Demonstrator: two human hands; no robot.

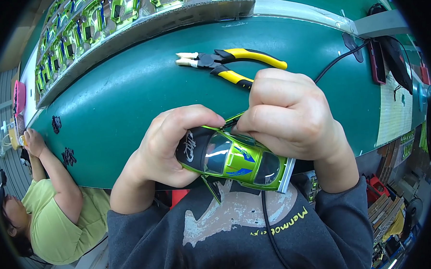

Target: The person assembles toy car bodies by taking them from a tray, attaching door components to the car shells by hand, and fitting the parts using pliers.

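A bright green toy car with a black hood, blue markings and dark windows is held just above the table's near edge. My left hand is closed round its hood end, thumb and fingers on opposite sides. On the car's far side, a green-edged door stands swung out. My right hand pinches at that door with curled fingers; the fingertips are partly hidden, and black shows beside them. Toward my body, another door hangs open. Beyond my hands lie pliers with yellow-and-black handles and pale-covered jaws.
A tray of several green car shells runs along the far left of the green table. Small black parts lie at left, near a co-worker. A cable, a phone and a paper sheet are at right.
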